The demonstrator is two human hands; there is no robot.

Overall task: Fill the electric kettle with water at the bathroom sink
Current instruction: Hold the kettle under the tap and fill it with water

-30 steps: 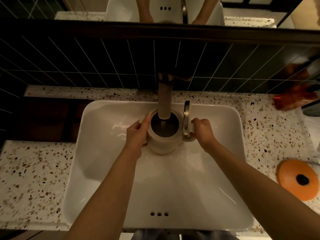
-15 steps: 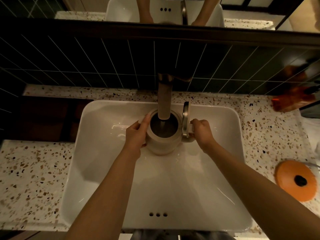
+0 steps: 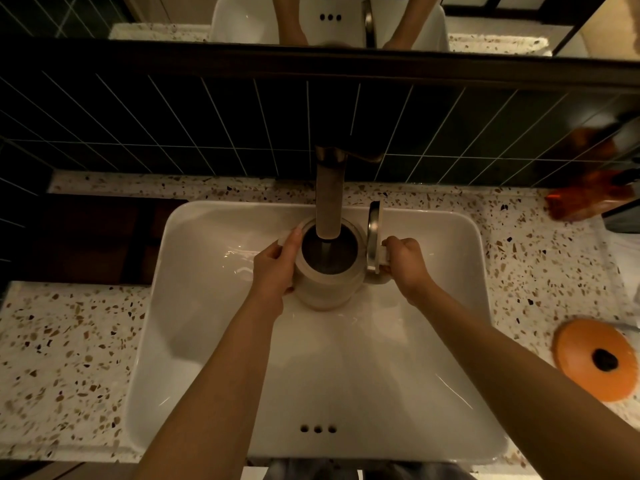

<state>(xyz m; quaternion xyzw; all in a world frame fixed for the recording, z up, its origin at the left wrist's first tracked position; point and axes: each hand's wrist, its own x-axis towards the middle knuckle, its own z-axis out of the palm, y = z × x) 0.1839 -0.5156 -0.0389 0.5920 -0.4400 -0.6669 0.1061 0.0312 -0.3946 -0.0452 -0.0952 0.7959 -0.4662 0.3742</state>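
Observation:
A cream electric kettle (image 3: 325, 289) stands upright inside the white sink (image 3: 207, 306), directly under the metal faucet spout (image 3: 329, 199). Its hinged lid (image 3: 374, 237) is flipped up on the right side. A thin stream of water runs from the spout into the dark opening. My left hand (image 3: 273, 268) wraps the kettle's left side by the spout lip. My right hand (image 3: 405, 263) grips the handle on the right.
Speckled terrazzo counter (image 3: 62, 358) surrounds the sink. An orange round disc with a dark hole (image 3: 595, 358) lies on the right counter. An orange bottle (image 3: 588, 199) lies at the back right. Dark tiled wall (image 3: 173, 126) and a mirror are behind the faucet.
Both hands and the kettle stay in place under the running faucet; only the view shifts slightly.

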